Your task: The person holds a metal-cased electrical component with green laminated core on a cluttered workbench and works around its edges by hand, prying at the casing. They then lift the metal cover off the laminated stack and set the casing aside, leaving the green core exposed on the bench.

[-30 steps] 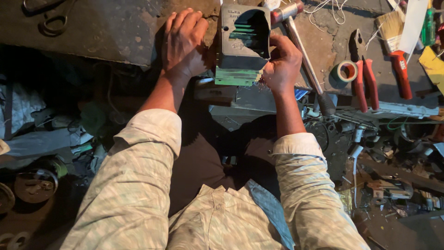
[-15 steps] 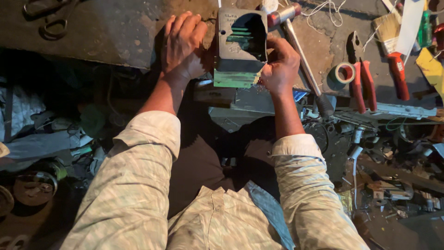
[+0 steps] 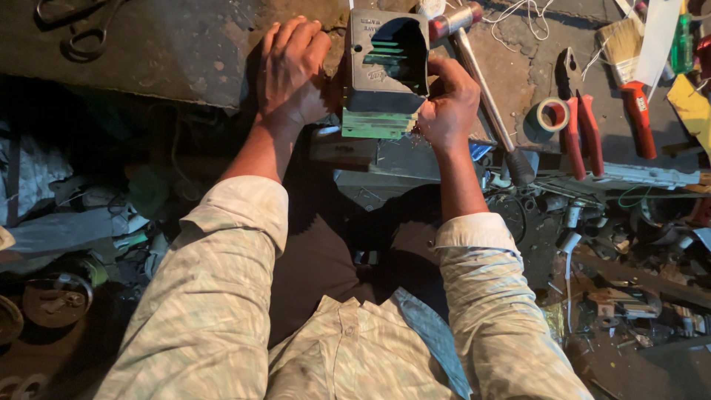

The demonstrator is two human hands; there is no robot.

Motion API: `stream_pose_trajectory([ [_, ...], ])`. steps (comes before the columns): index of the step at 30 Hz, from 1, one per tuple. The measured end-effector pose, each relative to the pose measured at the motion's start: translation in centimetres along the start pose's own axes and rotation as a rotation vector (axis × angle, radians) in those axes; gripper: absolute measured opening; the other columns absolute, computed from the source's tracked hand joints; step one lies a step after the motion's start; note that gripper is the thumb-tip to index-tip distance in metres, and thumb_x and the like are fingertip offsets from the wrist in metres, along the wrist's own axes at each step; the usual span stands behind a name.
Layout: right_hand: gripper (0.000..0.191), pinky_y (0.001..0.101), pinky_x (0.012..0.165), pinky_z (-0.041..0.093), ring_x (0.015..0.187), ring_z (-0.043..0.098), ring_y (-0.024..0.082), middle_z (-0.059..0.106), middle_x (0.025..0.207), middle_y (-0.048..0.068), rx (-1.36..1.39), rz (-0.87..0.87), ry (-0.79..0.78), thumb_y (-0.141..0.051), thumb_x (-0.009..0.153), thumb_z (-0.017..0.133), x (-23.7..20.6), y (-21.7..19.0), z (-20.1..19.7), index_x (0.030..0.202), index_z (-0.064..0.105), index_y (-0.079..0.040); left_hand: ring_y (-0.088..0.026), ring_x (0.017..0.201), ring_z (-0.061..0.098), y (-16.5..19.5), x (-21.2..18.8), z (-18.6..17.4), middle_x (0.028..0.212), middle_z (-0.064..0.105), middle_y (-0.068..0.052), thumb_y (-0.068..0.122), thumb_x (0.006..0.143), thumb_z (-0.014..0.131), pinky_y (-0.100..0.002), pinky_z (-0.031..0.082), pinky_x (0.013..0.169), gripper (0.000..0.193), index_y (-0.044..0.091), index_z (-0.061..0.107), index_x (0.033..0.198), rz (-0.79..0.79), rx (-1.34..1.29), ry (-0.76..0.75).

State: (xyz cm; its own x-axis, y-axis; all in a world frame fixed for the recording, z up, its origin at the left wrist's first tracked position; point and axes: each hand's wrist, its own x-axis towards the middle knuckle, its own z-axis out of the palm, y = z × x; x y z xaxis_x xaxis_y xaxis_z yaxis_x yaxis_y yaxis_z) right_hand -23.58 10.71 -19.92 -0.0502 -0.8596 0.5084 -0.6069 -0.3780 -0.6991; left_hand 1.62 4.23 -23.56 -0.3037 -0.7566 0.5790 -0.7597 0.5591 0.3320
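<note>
One dark boxy housing [image 3: 385, 70], green-layered base.

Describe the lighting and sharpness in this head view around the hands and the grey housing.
Head view: warm light falls on the workbench, the left hand, the right hand and the grey housing, all fairly sharp; below the bench edge deep shadow swallows the clutter at left; the red-handled pliers stay clear; no strong glare.
</note>
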Motion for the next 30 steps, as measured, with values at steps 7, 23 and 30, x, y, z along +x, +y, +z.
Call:
stream_pose_trajectory([
  [7,0.041,0.0261,0.060,0.047,0.065,0.063,0.011,0.071,0.091,0.006,0.030,0.023,0.008,-0.035,0.090,0.085,0.0,-0.3,0.0,0.106,0.072,0.000,-0.038,0.132,0.057,0.1,0.2,-0.3,0.132,0.067,-0.021,0.044,0.102,0.064,-0.057,0.037,0.115,0.041,0.004,0.072,0.110,0.014,0.012,0.011],
  [23,0.038,0.0259,0.059,0.044,0.065,0.059,0.010,0.070,0.091,0.006,0.074,0.027,0.012,-0.031,0.090,0.083,-0.2,0.3,0.2,0.109,0.072,0.000,-0.037,0.133,0.058,-0.1,0.0,-0.3,0.133,0.068,-0.018,0.030,0.099,0.065,-0.056,0.037,0.116,0.029,0.003,0.070,0.109,0.019,0.003,0.028],
  [30,0.041,0.0262,0.058,0.044,0.065,0.057,0.010,0.068,0.091,0.006,0.073,0.051,0.021,-0.029,0.089,0.083,-0.3,0.7,0.1,0.111,0.071,0.002,-0.040,0.125,0.059,0.2,0.1,-0.4,0.125,0.068,-0.021,0.038,0.093,0.072,-0.057,0.039,0.110,0.039,0.002,0.070,0.107,0.028,-0.035,0.051],
])
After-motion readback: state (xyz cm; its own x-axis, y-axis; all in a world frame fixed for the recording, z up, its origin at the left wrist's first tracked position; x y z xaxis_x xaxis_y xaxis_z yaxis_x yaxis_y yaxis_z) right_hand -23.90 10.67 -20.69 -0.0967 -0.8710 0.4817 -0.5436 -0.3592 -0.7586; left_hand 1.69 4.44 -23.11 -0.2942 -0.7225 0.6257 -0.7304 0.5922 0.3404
